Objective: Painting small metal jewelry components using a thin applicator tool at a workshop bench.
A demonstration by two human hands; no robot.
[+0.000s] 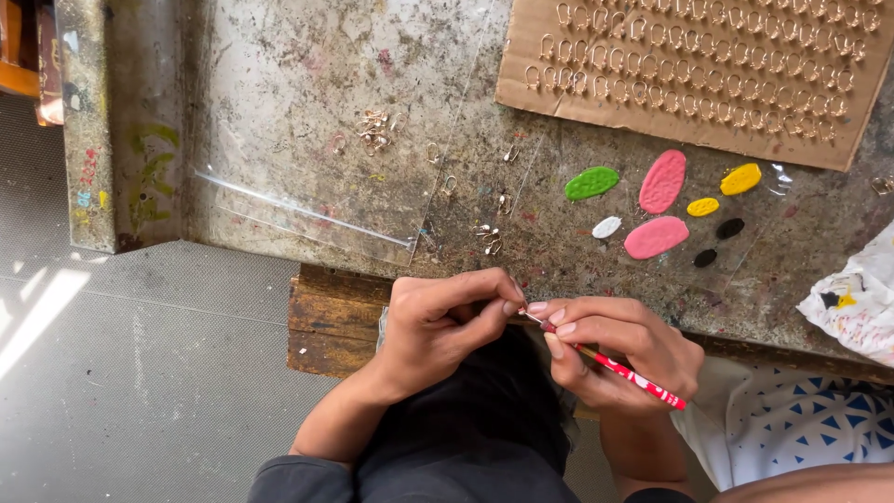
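Hands meet just off the near edge of the worktable, over my lap. My right hand pinches a thin red paintbrush pen-style, with white marks on its handle and its tip pointing left. My left hand has thumb and forefinger closed on something tiny right at the brush tip; too small to tell what it is, probably one of the metal loops.

Beyond my right hand sit paint blobs, flat ovals, stippled surface: green, two pink, two yellow, white, two black. Past those is a corrugated cardboard sheet holding rows of small gold wire loops. Loose metal loops lie scattered beyond my left hand, on a clear plastic film over the table. Tabletop is rough, paint-flecked, worn. Far right of my right hand is a paint-stained white rag. A worn wooden block sits just left of my left hand, under the table edge.
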